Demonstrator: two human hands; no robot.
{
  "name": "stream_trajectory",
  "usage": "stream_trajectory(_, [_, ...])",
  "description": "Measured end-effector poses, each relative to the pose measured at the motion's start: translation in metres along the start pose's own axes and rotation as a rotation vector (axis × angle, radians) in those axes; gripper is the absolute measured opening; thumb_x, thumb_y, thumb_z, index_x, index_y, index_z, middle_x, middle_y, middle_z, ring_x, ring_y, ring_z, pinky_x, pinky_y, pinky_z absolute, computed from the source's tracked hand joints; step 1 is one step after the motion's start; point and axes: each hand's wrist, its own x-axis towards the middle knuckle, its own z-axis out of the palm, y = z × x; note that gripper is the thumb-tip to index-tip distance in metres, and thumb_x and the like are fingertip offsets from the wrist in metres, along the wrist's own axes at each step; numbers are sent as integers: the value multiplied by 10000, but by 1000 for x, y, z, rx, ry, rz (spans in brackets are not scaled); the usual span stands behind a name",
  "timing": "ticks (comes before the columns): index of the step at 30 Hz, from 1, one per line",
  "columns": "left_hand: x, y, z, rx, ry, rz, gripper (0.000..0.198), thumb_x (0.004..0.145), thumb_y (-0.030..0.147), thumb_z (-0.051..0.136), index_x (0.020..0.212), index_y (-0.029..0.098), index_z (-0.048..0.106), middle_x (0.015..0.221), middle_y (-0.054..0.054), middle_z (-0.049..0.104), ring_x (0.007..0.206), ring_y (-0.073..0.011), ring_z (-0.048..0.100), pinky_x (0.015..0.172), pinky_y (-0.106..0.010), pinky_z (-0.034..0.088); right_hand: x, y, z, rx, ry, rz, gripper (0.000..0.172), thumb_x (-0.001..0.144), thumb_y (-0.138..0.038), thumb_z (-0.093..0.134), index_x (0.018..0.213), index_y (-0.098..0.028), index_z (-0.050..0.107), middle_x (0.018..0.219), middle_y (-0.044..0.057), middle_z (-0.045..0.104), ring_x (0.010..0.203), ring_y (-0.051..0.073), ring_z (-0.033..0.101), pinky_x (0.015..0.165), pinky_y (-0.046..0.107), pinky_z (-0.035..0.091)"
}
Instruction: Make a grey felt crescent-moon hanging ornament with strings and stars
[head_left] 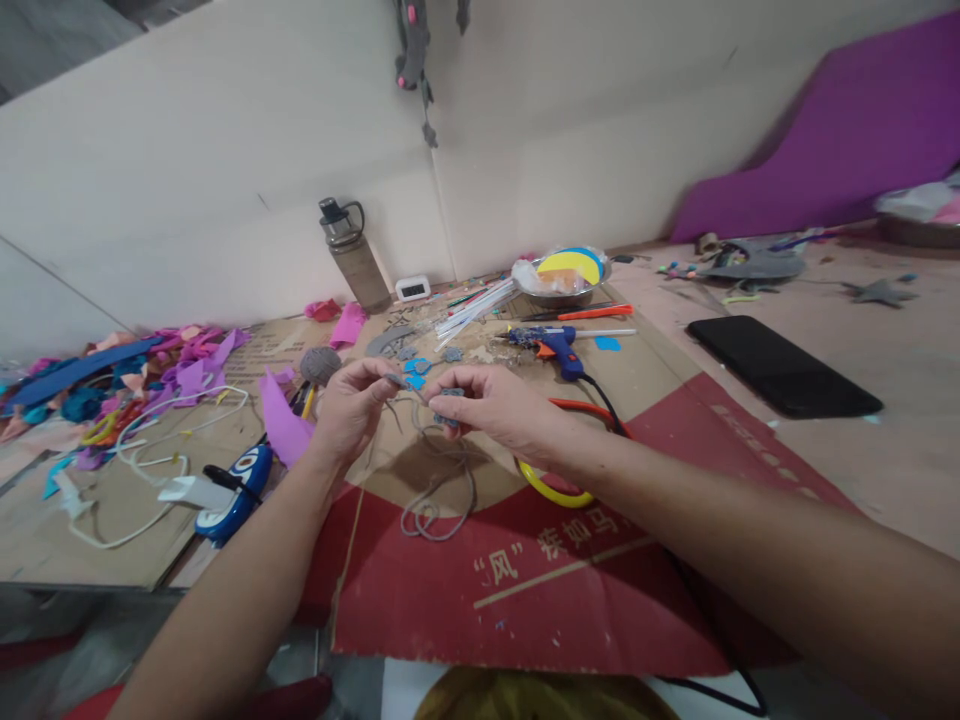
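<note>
The left hand (354, 405) held a small gray piece (394, 380) between thumb and forefinger, the piece sitting right at the fingertips on the side toward the other hand. The right hand (486, 402) was closed around a gray-blue bit (448, 394), which showed between the thumb and the curled fingers; its exact shape was too small and too covered to tell. The two held pieces were near each other but apart, with bright blue scraps (415, 382) lying just beyond the gap between the hands.

Both hands were up above the printed cardboard sheet (570, 610), over its plain brown part, and a shadow fell beneath them. The left forearm rose from the lower left, and the wrist led into a narrow pinch. The right forearm reached in low from the right edge, more nearly level, with the back of the hand turned upward and the fingers bent inward.

Below the hands, a loose gray cord (435, 535) lay in loops on the cardboard; whether it joined either held piece could not be told. A gray yarn ball (320, 365) lay just beyond the left hand, and a purple strip (285, 425) lay to that hand's left. Past the right hand, a blue hot glue gun (556, 347) lay on its side, while a yellow ring (551, 490) lay partly under the right forearm.
</note>
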Motion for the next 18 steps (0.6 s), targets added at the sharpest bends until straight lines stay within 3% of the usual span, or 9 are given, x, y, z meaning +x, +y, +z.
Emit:
stream_trajectory(9, [-2,2,3,-4,-1,-46,254,549,323,851,640,178,664,642,3,592,635,-106,535,651,-244,435,-1,-2,-1,-11,0,-16,86,770,-248,624,795,-166,629,671,-30,551,561,66,508,577,218,435])
stream_trajectory(18, [1,2,-1,74,0,60,197,574,269,839,644,188,675,686,-9,629,678,-112,568,674,-244,446,-5,-9,1,84,-4,46,104,733,-250,650,729,-154,608,668,-31,528,533,58,472,551,217,430])
